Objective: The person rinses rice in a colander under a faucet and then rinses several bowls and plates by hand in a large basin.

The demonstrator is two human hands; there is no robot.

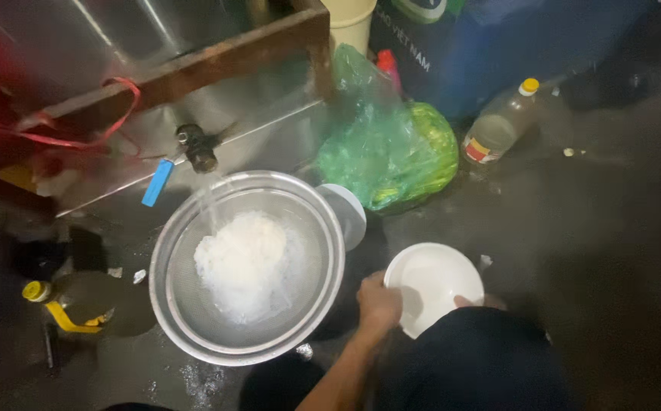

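My left hand (380,304) grips the left rim of a white bowl (431,283) held low over the wet floor. Only some fingers of my right hand (470,301) show at the bowl's right rim; the rest is hidden behind my dark-clothed knee (475,358). To the left stands a large metal basin (329,228) with a mesh strainer (193,308) inside it, holding a heap of white rice or noodles (243,262). Water streams into it from a tap (198,149) with a blue handle on a steel tank.
A small round white lid or dish (349,213) rests against the basin's right rim. A green plastic bag (391,152) lies behind it, a yellow-capped bottle (502,125) to its right. Another yellow-capped bottle (79,301) lies at the left. The floor is dark and wet.
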